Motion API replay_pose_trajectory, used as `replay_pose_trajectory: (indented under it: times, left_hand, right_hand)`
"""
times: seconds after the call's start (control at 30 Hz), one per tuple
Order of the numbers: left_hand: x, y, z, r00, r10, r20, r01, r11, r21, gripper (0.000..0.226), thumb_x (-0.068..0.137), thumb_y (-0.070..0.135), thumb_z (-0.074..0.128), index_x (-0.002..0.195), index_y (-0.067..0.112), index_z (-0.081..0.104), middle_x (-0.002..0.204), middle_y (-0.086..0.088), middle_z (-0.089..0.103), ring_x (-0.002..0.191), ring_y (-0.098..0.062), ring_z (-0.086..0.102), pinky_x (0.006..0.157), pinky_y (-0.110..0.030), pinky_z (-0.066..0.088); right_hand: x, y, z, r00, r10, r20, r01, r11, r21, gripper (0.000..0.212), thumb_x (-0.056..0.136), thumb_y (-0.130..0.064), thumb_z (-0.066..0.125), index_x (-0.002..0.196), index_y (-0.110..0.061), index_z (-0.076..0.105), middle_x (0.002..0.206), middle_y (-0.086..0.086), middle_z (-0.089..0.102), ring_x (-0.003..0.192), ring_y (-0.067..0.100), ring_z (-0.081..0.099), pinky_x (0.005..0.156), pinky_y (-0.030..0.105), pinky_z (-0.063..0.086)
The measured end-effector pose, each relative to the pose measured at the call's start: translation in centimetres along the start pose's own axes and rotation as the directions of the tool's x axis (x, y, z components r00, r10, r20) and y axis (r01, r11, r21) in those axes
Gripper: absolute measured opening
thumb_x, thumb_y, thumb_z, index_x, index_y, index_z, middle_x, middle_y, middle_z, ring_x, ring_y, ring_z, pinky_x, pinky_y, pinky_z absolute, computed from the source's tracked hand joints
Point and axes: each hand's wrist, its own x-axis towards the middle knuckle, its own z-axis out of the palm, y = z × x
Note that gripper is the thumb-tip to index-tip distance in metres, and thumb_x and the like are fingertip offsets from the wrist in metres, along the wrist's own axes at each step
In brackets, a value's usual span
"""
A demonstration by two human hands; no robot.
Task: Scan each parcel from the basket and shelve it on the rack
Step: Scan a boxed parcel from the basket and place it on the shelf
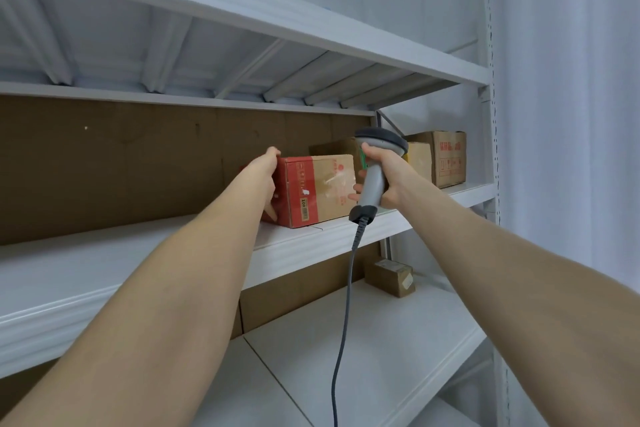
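White steel rack (pixel 138 253) fills the view, brown backing board (pixel 121 166) behind the middle shelf. And there's the parcel (pixel 318 191), red and tan, sitting on that middle shelf just right of centre frame, close to the front edge.

Left hand (pixel 265 170) is against its left end. The fingers are foreshortened behind the wrist, so I cannot tell whether they lie flat on the card or hook round the far edge. Right hand (pixel 384 177) is just beside the parcel's right end, fingers wrapped tight round the grey handle of the scanner (pixel 381 142), cable (pixel 341 322) trailing down out of the bottom of the frame.

My read: this is the shelving step, parcel landed and being nudged into line. Next move calls for letting go on the left, drawing both arms back and turning to the basket for another, scanner kept in the right.

Further out, three more cartons (pixel 446 159) stand at the shelf's right end, and a small brown box (pixel 389 277) is on the shelf below. No basket in sight at all. A small sticker low on the parcel's front is too small to read, and the scanner's window faces away.
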Motion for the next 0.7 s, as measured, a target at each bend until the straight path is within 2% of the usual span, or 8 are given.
replay_pose_trajectory:
  times: [0.07,0.1,0.17,0.23,0.3,0.33,0.5,0.7]
  left_hand:
    - [0.1,0.2,0.2,0.981,0.180,-0.067,-0.169,0.975,0.143,0.082,0.080,0.064,0.057,0.145,0.019,0.034,0.136,-0.015,0.048,0.120,-0.039,0.048,0.097,-0.054,0.039]
    - [-0.1,0.2,0.3,0.952,0.298,-0.072,-0.265,0.918,0.295,0.097,0.076,0.068,0.060,0.152,0.025,0.018,0.149,-0.016,0.031,0.132,-0.039,0.036,0.099,-0.054,0.037]
    - [-0.8,0.2,0.8,0.890,0.454,0.043,-0.383,0.692,0.611,0.109,0.070,0.068,0.068,0.153,0.031,0.009,0.157,-0.017,0.010,0.141,-0.038,0.022,0.104,-0.053,0.035]
    - [-1.1,0.2,1.4,0.851,0.503,0.151,-0.415,0.466,0.782,0.105,0.069,0.057,0.076,0.152,0.032,0.017,0.154,-0.017,0.014,0.136,-0.039,0.031,0.091,-0.048,0.045]
    - [-1.4,0.2,1.9,0.816,0.554,0.166,-0.399,0.332,0.855,0.090,0.070,0.044,0.080,0.146,0.029,0.034,0.143,-0.014,0.033,0.121,-0.034,0.048,0.068,-0.036,0.049]
    - [-1.4,0.1,2.2,0.794,0.587,0.158,-0.387,0.287,0.877,0.082,0.072,0.040,0.080,0.142,0.026,0.040,0.138,-0.012,0.039,0.116,-0.032,0.051,0.066,-0.034,0.048]
    - [-0.6,-0.6,4.3,0.725,0.672,0.153,-0.320,0.132,0.938,0.068,0.085,0.013,0.070,0.143,0.028,0.038,0.133,-0.015,0.040,0.113,-0.034,0.052,0.062,-0.033,0.044]
    - [1.1,-1.4,6.1,0.665,0.714,0.219,-0.337,0.025,0.941,0.049,0.089,0.002,0.055,0.132,0.019,0.042,0.124,-0.018,0.039,0.103,-0.035,0.053,0.061,-0.035,0.041]
  right_hand:
    - [0.2,0.2,0.0,1.000,-0.001,0.003,0.001,1.000,0.001,0.050,0.086,-0.039,0.069,0.125,-0.018,0.047,0.114,0.011,0.063,0.102,0.028,0.062,0.094,0.045,0.052]
    - [0.2,0.3,-0.1,1.000,-0.002,0.001,0.002,1.000,0.002,0.050,0.086,-0.039,0.069,0.126,-0.018,0.047,0.116,0.012,0.063,0.104,0.029,0.062,0.095,0.045,0.052]
    - [0.2,0.4,-0.2,1.000,-0.005,0.001,0.005,1.000,0.008,0.051,0.086,-0.039,0.069,0.127,-0.018,0.046,0.121,0.012,0.062,0.108,0.029,0.061,0.096,0.046,0.051]
    - [0.1,0.5,-0.4,1.000,-0.013,0.000,0.013,1.000,0.002,0.049,0.087,-0.038,0.067,0.127,-0.018,0.047,0.121,0.010,0.062,0.106,0.027,0.062,0.096,0.045,0.051]
    - [0.0,0.4,-0.6,1.000,-0.020,-0.012,0.020,1.000,-0.001,0.050,0.087,-0.038,0.068,0.128,-0.018,0.046,0.122,0.011,0.062,0.107,0.028,0.062,0.097,0.046,0.051]
    - [0.0,0.4,-0.8,1.000,-0.020,-0.023,0.020,1.000,-0.003,0.053,0.087,-0.038,0.068,0.130,-0.018,0.045,0.125,0.012,0.061,0.110,0.029,0.061,0.097,0.048,0.051]
    - [0.2,0.4,-2.1,0.999,-0.009,-0.036,0.010,1.000,0.026,0.054,0.087,-0.036,0.069,0.132,-0.019,0.044,0.125,0.011,0.060,0.111,0.031,0.060,0.096,0.051,0.050]
    - [1.0,0.9,-3.4,1.000,-0.002,-0.018,0.003,0.999,0.052,0.042,0.089,-0.032,0.067,0.126,-0.018,0.051,0.117,0.009,0.067,0.105,0.029,0.065,0.092,0.050,0.053]
